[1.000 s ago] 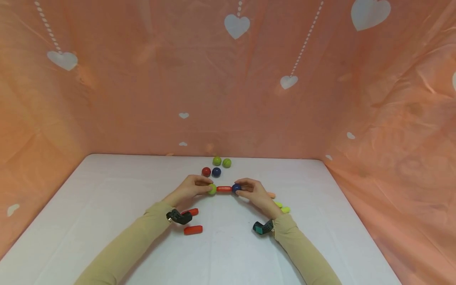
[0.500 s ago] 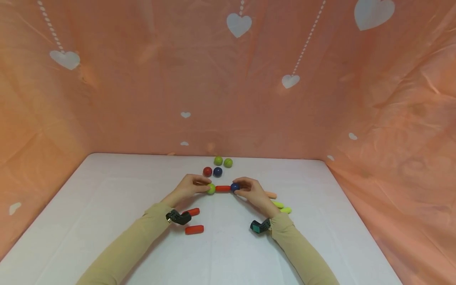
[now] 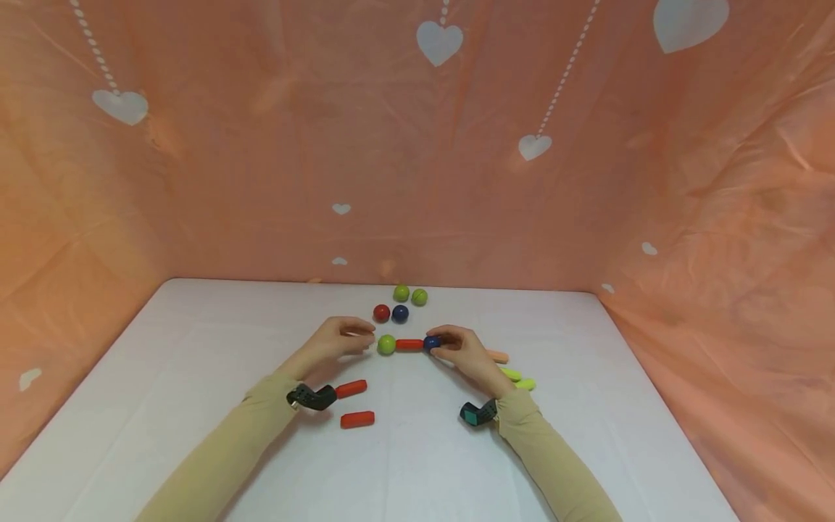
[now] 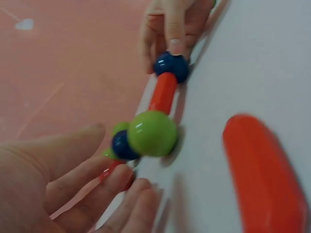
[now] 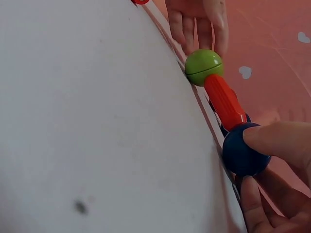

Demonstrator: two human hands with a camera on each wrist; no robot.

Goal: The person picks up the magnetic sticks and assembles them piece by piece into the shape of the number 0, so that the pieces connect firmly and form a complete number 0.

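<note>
A red rod (image 3: 409, 344) joins a green ball (image 3: 386, 344) on its left end to a blue ball (image 5: 246, 149) on its right end. My right hand (image 3: 464, 353) pinches the blue ball between thumb and fingers. Just left of the green ball, my left hand (image 3: 339, 338) is apart from it, thumb and fingers spread with nothing between them. In the left wrist view a loose red rod (image 4: 265, 177) lies on the table near that hand.
Behind the hands sit a red ball (image 3: 381, 313), another blue ball (image 3: 400, 314) and two green balls (image 3: 410, 295). A second loose red rod (image 3: 357, 420) lies in front. By the right forearm are an orange rod (image 3: 499, 357) and yellow-green rods (image 3: 524, 383) on the white table (image 3: 215, 326).
My left hand has let go of the green ball and drawn back to the left. My right hand keeps its pinch on the blue ball.
</note>
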